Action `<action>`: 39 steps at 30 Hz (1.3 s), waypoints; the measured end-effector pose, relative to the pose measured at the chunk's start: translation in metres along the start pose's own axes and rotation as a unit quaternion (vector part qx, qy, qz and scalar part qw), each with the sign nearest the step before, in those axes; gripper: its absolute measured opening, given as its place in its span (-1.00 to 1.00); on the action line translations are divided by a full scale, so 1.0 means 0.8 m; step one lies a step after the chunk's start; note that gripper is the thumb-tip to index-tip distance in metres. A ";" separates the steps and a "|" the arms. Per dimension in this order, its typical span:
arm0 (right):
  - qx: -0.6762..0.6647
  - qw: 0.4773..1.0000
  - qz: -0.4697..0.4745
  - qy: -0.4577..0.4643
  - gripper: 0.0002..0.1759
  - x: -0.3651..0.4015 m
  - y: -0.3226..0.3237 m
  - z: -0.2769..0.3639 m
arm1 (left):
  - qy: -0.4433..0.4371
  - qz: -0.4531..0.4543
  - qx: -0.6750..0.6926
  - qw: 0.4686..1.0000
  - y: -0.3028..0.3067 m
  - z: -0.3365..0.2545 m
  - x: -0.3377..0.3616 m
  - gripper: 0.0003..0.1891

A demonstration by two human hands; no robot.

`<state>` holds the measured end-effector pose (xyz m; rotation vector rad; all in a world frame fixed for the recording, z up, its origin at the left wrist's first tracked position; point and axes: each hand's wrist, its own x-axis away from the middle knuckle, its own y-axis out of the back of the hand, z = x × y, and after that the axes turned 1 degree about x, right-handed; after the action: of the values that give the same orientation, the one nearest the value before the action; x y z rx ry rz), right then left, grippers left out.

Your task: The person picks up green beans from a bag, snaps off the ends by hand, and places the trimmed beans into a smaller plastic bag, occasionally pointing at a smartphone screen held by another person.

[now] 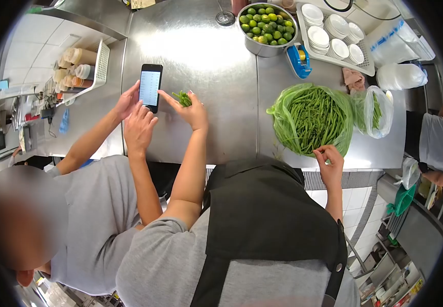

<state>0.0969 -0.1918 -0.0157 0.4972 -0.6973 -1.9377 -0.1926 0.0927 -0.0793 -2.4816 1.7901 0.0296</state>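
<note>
The left hand (pixel 189 105) is closed around a small bunch of cut green beans (pixel 182 99); its index finger is extended toward the right edge of a phone (pixel 151 88). Contact between the fingertip and the phone cannot be confirmed. A co-worker's hand (pixel 127 101) grips the phone from its left side, and the co-worker's other hand (pixel 140 123) is at the lower part of the screen. The screen displays rows of text, too small to read.

The right hand (pixel 328 157) is at the lower right rim of an open green bag (pixel 281 104), with thumb and fingers drawn narrow; whether it grips anything cannot be determined. The bag rests on the metal bench (pixel 206 46) and contains a heap of long green beans (pixel 316 115). Just beside it on the right is a clear bag (pixel 379 123) with more green pieces inside.

Behind the green bag are a blue tape dispenser (pixel 299 62), a metal pot (pixel 266 50) of limes (pixel 267 24) and a white basket (pixel 367 64) of stacked white dishes (pixel 336 26). The blue print on a plastic package (pixel 392 45) at far right is illegible.
</note>
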 end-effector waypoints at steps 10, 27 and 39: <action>0.010 1.000 0.007 0.009 -0.56 -0.014 -0.001 -0.003 | 0.035 -0.051 -0.001 0.998 -0.010 0.008 -0.019 0.04; -0.003 1.000 0.015 0.001 -0.57 -0.015 -0.009 0.009 | 0.023 -0.053 -0.003 0.998 -0.004 0.009 -0.022 0.01; 0.001 1.000 0.020 0.000 -0.60 -0.009 -0.015 0.012 | 0.046 0.035 -0.028 0.998 -0.009 0.024 -0.026 -0.64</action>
<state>0.0862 -0.1783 -0.0157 0.4808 -0.7031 -1.9005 -0.1919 0.1163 -0.0970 -2.4958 1.9370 -0.0300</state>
